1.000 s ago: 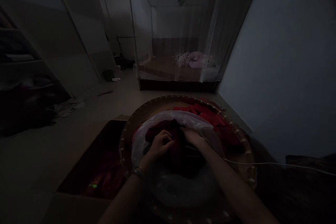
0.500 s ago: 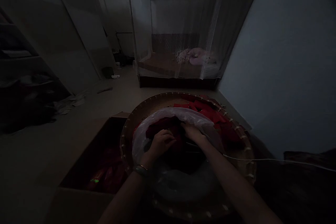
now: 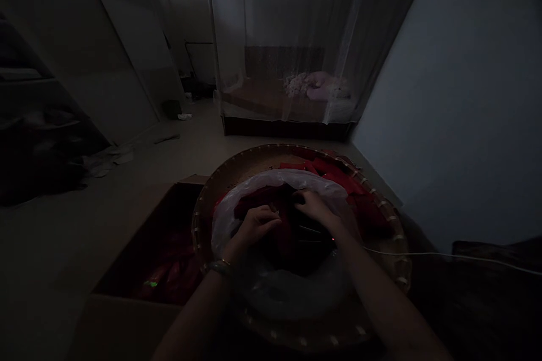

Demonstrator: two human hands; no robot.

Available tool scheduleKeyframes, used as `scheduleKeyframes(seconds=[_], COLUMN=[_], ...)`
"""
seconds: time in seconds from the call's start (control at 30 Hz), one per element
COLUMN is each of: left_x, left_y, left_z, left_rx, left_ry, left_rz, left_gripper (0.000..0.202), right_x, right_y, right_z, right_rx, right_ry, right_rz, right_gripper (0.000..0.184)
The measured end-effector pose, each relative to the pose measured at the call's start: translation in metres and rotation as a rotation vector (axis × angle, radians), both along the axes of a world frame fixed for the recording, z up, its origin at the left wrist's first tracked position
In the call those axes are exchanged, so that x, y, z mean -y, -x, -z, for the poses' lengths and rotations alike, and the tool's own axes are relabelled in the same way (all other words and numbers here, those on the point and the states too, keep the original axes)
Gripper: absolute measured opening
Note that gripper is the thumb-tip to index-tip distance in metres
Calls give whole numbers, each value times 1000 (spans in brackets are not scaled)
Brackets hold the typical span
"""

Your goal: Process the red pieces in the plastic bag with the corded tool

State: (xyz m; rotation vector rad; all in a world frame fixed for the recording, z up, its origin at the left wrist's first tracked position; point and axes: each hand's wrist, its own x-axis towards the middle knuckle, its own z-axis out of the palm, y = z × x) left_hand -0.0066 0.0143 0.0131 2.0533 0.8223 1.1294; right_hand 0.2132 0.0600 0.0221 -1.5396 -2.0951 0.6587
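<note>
Dim light leaves much of the work dark. A round woven tray holds a clear plastic bag with its mouth spread wide. My left hand, a bangle at its wrist, pinches thumb to fingers at the top of a dark red piece over the bag's opening; its kind is too dim to tell. On the opening's far right side, my right hand has its fingers curled into shadow, and what they grip is hidden. Folded red pieces lie along the tray's right side.
An open cardboard box with shiny red packets stands left of the tray. A thin white cord runs from the tray to the right. Beyond are a netted bed, a wall at right and dark shelves at left.
My right hand has drawn slightly to the right, its fingers more curled. The red piece hangs more plainly below my left fingertips. The view has shifted slightly.
</note>
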Motion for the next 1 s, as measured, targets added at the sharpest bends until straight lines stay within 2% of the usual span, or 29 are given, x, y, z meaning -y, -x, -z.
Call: scheduleKeyframes(seconds=[0.13,0.27,0.4,0.57,0.67,0.87,1.0], left_x=[0,0,-2,-2,0,6,9], left_y=[0,0,0,1,2,0,0], left_z=[1,4,8,9,6,-4,-9], left_rx=[-85,-109,-110,-128,-138,-123,-128], left_ry=[-76,-87,-80,-89,-82,-86,-114], left_rz=[21,22,22,22,39,109,131], left_gripper=[26,23,22,24,23,16,16], right_x=[1,-2,-3,7,14,22,30], right_y=[5,12,20,27,29,25,21], right_z=[-2,5,10,5,0,-17,-33], right_rx=[-165,-358,-658,-1167,-1356,-1512,-1484], right_ry=[68,123,204,531,679,833,902], right_rz=[67,143,195,175,174,140,59], right_gripper=[25,23,19,16,7,15,34])
